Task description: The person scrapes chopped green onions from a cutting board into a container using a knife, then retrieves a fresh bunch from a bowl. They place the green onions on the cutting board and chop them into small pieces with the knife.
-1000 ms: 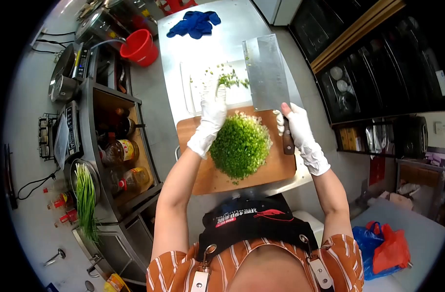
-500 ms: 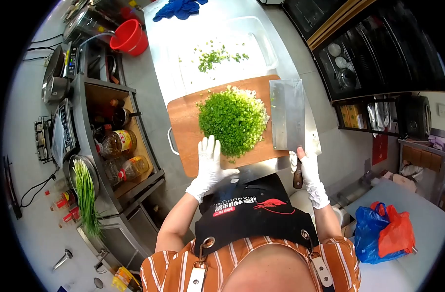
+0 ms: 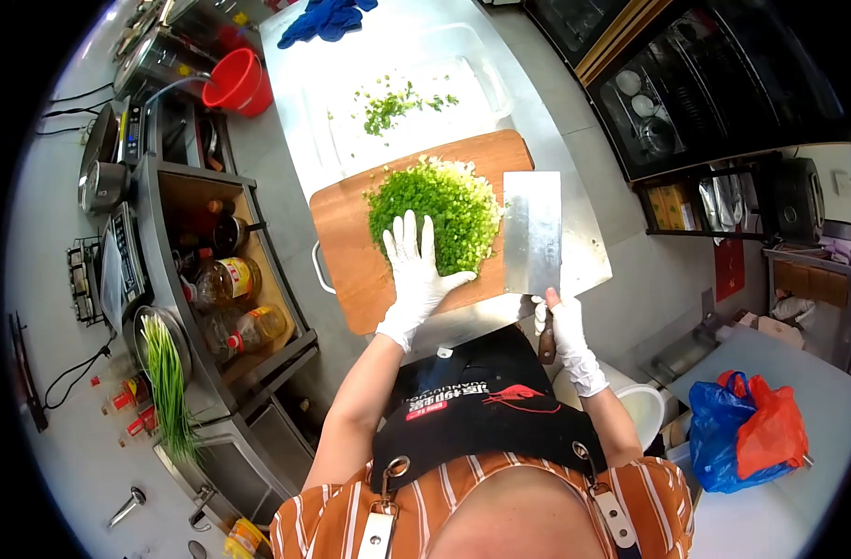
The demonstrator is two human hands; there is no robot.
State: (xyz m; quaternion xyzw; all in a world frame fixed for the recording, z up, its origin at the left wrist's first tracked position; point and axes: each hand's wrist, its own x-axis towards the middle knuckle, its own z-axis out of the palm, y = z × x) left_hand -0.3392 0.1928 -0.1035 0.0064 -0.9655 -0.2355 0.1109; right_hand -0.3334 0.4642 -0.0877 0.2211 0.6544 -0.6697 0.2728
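Observation:
A heap of chopped green onions (image 3: 449, 200) lies on the wooden cutting board (image 3: 346, 242). My left hand (image 3: 415, 270), in a white glove, rests on the near left part of the heap with its fingers spread. In my gloved right hand (image 3: 567, 334) is the handle of a cleaver (image 3: 531, 233). Its broad blade lies flat along the right side of the board, pointing away from me. Behind the board sits a clear plastic tub (image 3: 486, 70) with scattered green onion bits in it.
Blue gloves (image 3: 327, 19) lie at the table's far end. Left stand a red bucket (image 3: 237, 82), a shelf with oil bottles (image 3: 234, 279) and a pan holding whole green onions (image 3: 169, 382). Blue and red plastic bags (image 3: 747, 429) lie on a surface at right.
My left hand has moved forward and right from the board's near edge onto the green onion heap. The cleaver has shifted slightly nearer to me, still held in my right hand.

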